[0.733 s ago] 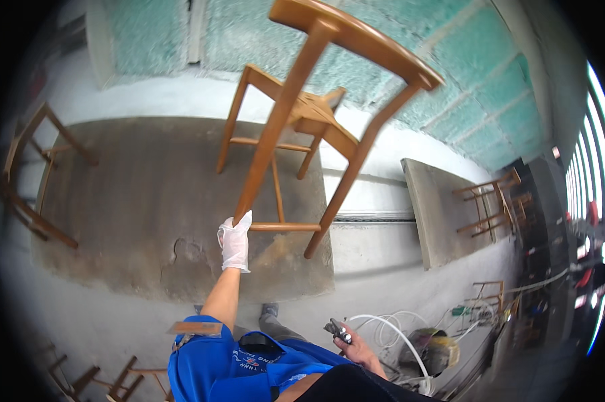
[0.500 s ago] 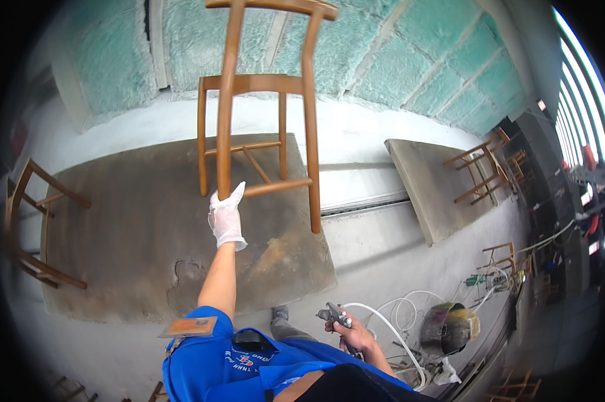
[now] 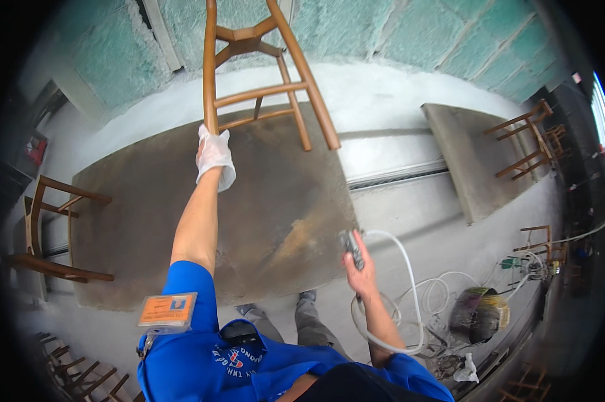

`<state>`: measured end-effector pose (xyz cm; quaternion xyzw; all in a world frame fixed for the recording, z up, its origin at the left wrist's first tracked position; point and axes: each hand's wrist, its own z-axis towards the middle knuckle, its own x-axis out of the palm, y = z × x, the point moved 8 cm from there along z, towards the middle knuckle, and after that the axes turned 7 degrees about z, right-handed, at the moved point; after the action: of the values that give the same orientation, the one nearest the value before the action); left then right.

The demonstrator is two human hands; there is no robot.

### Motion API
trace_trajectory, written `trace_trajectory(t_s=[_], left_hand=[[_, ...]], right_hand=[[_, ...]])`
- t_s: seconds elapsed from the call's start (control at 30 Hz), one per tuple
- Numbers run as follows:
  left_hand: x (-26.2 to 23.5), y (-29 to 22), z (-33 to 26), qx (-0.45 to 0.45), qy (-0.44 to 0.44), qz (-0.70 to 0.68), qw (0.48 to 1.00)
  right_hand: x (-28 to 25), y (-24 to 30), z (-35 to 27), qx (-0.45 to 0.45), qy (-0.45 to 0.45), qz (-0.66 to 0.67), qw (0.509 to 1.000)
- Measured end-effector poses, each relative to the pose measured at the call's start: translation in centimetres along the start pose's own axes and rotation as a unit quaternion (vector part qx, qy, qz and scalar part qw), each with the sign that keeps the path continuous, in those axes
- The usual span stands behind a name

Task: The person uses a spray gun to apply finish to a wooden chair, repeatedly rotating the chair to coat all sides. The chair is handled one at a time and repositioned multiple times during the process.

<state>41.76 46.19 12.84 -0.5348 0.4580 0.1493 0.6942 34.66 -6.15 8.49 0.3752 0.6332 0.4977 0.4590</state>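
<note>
The left hand [image 3: 214, 155], in a white glove, is clamped on one leg of a brown wooden chair [image 3: 265, 74], holding it up off a stained brown board [image 3: 182, 221] that lies on the grey floor. The right hand [image 3: 360, 271], bare, is closed around a grey spray gun [image 3: 352, 246] just off the board's right edge, with a white hose [image 3: 409, 295] looping down from it. Farther right of the board sits a paint-smeared bucket [image 3: 478, 313]; its contents cannot be made out. Another wooden chair [image 3: 51, 231] rests at the board's left edge.
</note>
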Motion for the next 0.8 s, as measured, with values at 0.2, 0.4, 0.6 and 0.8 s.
trace_trajectory(t_s=[0.2,0.4,0.6,0.8], left_hand=[[0.4,-1.4,5.1,0.036,0.011,0.091,0.995],[1.4,-0.9,7.0,0.014,0.03,0.074,0.997],[0.4,-1.7,3.7,-0.018,0.039,0.03,0.999],[0.2,-1.7,2.2,0.007,0.005,0.035,0.999]], right_hand=[[5.3,-2.4,9.3,-0.023,-0.004,0.102,0.995],[9.5,-3.6,18.6,-0.099,-0.062,0.066,0.991],[11.3,-2.5,26.6,-0.158,-0.102,0.062,0.98],[17.4,-2.7,25.5,-0.176,0.006,0.094,0.98]])
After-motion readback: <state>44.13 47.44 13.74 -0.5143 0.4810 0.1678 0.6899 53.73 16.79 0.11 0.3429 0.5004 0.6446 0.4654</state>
